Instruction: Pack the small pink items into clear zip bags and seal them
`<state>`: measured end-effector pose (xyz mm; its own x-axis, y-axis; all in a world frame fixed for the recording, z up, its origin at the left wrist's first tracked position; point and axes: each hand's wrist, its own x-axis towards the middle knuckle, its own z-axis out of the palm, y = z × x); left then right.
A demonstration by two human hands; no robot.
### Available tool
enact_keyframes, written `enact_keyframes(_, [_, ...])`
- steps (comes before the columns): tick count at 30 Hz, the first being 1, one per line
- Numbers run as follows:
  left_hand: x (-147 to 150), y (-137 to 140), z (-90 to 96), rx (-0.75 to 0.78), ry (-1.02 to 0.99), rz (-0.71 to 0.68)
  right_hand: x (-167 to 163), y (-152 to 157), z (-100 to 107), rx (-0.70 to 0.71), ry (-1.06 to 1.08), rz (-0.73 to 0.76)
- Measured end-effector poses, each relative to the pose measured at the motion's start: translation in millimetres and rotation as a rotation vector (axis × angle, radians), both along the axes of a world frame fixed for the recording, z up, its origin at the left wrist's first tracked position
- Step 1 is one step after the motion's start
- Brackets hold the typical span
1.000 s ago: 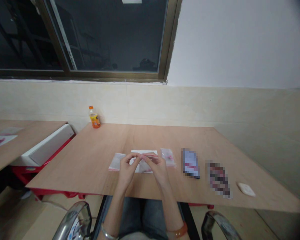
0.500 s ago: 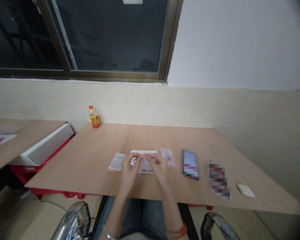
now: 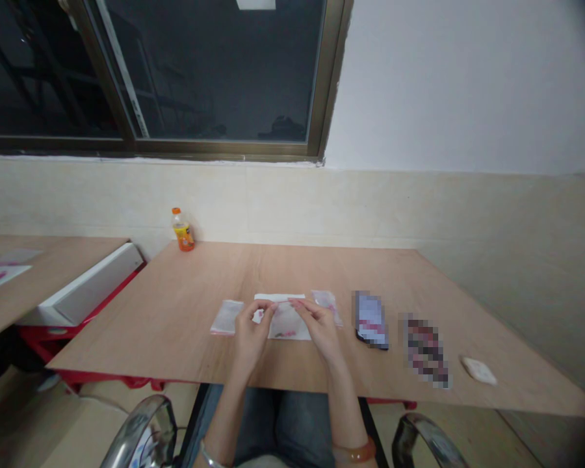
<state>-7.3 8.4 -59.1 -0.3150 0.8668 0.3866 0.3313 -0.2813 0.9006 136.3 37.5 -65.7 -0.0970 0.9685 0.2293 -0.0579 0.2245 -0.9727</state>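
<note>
My left hand [image 3: 253,328] pinches one end of the pinkish top edge of a small clear zip bag [image 3: 283,313], thumb against forefinger. At the edge's other end, my right hand [image 3: 319,320] is closed in a similar pinch. The bag hangs over a white paper sheet [image 3: 277,296] on the table. Small pink pieces [image 3: 286,334] show low down between my hands; whether they are inside the bag or on the paper I cannot tell. Left of my hands lies a stack of flat clear bags [image 3: 227,317]. Right of them, another clear bag [image 3: 325,303] contains pink pieces.
A phone [image 3: 370,322], a blurred-out dark red item [image 3: 426,351] and a whitish flat object [image 3: 478,370] lie to the right on the wooden table [image 3: 151,325]. An orange-capped drink bottle [image 3: 183,233] stands at the back left. Chrome armrests [image 3: 143,429] flank my legs.
My right hand has slid right along the bag's top edge, widening the gap between my fingertips. My left hand has stayed nearly still.
</note>
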Motion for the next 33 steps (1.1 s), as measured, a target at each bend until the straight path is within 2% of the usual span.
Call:
enact_keyframes(4, [-0.1,-0.7,0.9,-0.053,-0.021,-0.093,18.9,-1.1,7.8,0.073,-0.136,0.047])
enact_keyframes(7, [3.5,-1.5,2.8,-0.073,-0.005,-0.197,39.6,-2.5,11.2,0.071,-0.233,0.097])
enact_keyframes(12, [22.1,2.6,1.5,-0.15,-0.052,-0.275,68.1,-1.9,8.8,-0.004,-0.307,0.094])
enact_keyframes(16, [40.8,24.3,-5.7,-0.184,-0.138,-0.332,79.3,11.1,9.1,-0.123,-0.318,0.078])
enact_keyframes(19, [53.4,50.4,-9.7,-0.087,-0.095,-0.323,88.4,27.4,18.9,-0.113,-0.271,-0.01])
enact_keyframes(23, [67.2,78.8,-19.5,0.12,0.145,-0.337,106.4,46.1,24.0,-0.072,-0.239,-0.133])
enact_keyframes(25, [72.6,83.7,-32.2,0.107,0.329,-0.401,114.2,50.3,12.3,-0.113,-0.278,-0.15])
enact_keyframes(27, [77.1,81.9,-49.4,0.048,0.508,-0.476,118.9,50.8,-8.9,-0.17,-0.363,-0.157])
enact_keyframes(30, [82.3,72.8,-74.6,0.002,0.613,-0.541,120.5,46.8,-46.7,-0.215,-0.476,-0.135])
enact_keyframes(33, [85.2,66.5,-88.8,-0.028,0.701,-0.558,118.9,41.6,-73.5,-0.22,-0.536,-0.164])
